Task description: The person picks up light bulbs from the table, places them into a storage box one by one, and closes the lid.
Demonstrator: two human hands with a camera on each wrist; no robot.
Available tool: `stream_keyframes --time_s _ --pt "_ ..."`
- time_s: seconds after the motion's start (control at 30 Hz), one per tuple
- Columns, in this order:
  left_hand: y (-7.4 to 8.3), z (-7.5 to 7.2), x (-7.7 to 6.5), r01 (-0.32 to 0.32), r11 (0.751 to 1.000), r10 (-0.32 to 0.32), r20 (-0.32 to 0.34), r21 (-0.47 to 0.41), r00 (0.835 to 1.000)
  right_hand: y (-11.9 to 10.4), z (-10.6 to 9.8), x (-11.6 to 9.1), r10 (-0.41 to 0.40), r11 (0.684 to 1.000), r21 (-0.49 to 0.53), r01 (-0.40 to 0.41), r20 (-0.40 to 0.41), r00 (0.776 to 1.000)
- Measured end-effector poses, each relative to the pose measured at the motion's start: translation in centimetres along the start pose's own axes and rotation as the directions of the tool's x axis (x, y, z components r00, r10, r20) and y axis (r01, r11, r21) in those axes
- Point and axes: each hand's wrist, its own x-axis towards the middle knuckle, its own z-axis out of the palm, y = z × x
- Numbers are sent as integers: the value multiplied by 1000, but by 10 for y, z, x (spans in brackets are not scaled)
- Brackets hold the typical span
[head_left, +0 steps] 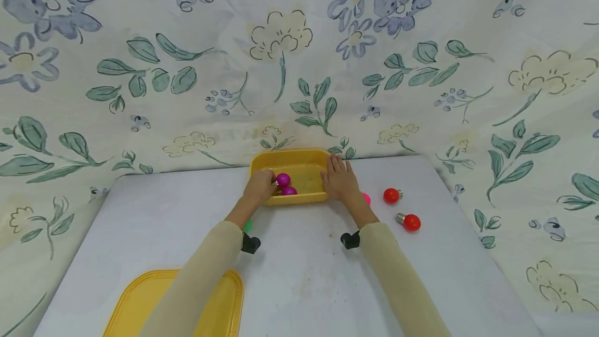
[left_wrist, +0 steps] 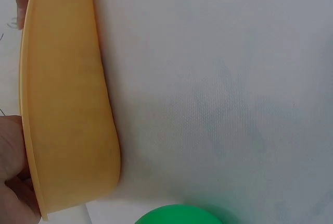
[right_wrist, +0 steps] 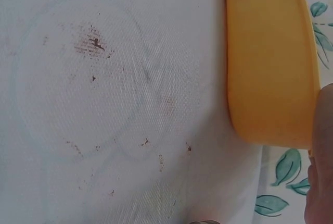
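Here's the yellow bin [head_left: 306,199], oblong and round-cornered with a smooth rim, sitting at the back of the white table [head_left: 290,243], just before the flowered cloth [head_left: 187,113]. Inside its left end, two glossy purple balls of colour: the farther purple bulb [head_left: 283,180] is pinched near its silvery base by the left hand [head_left: 259,187], and the nearer purple bulb [head_left: 289,191] lies right beside it. Over at the bin's right end, the right hand [head_left: 340,177] lies flat against the wall, fingers straight, clasping nothing.

Right of the bin, two red bulbs [head_left: 391,195] [head_left: 412,222] rest on their sides. Closer to it, a pink object [head_left: 367,199] peeps past the right wrist, mostly blocked; a green object [head_left: 248,226] is similarly covered, in front of the bin's left end. Nearer the person and left of the bin, a sleeve [head_left: 192,280] crosses the yellow tray [head_left: 237,295].

The left wrist view gives us the bin's plain outer wall and the green object's rounded top; the right wrist view picks out brown specks [right_wrist: 95,42] before the bin, faint from the head.
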Motion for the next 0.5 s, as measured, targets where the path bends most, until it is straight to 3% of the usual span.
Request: stream_keyframes --time_s 0.5 --pt "0 -2 2 35 999 -36 49 22 998 -1 0 -1 3 1000 -9 -3 -4 1000"
